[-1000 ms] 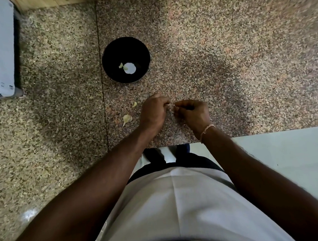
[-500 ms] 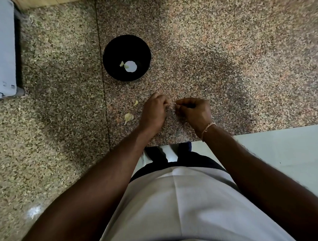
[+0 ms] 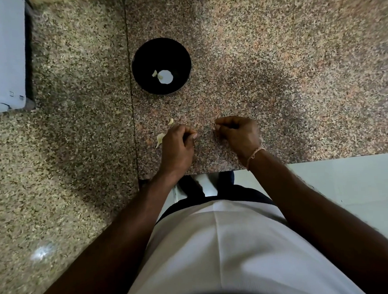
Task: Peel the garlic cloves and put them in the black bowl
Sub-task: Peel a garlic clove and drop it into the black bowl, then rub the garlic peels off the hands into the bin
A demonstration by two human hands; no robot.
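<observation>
**Hands parted over the surface, clove hidden in your fingers**

The garlic clove you are working on cannot be made out; whichever fist holds it hides it. Your left hand (image 3: pixel 177 145) is curled, thumb against fingertips, and your right hand (image 3: pixel 237 132) is curled too, pinching what looks like a thin strip of skin at its fingertips, though it is too small to be sure. The two hands sit near each other, not touching, just above the speckled granite surface (image 3: pixel 275 73).

Two pale garlic skin scraps (image 3: pixel 160 138) lie just beside your left hand. Beyond them stands the round black bowl (image 3: pixel 142 59), with a small pale piece and a white patch at its bottom.

The risks from here, as I judge them: a smooth peeled clove can slip from a pinch and roll off the near edge, and loose skin may cling to your fingers and fall into the bowl.
</observation>
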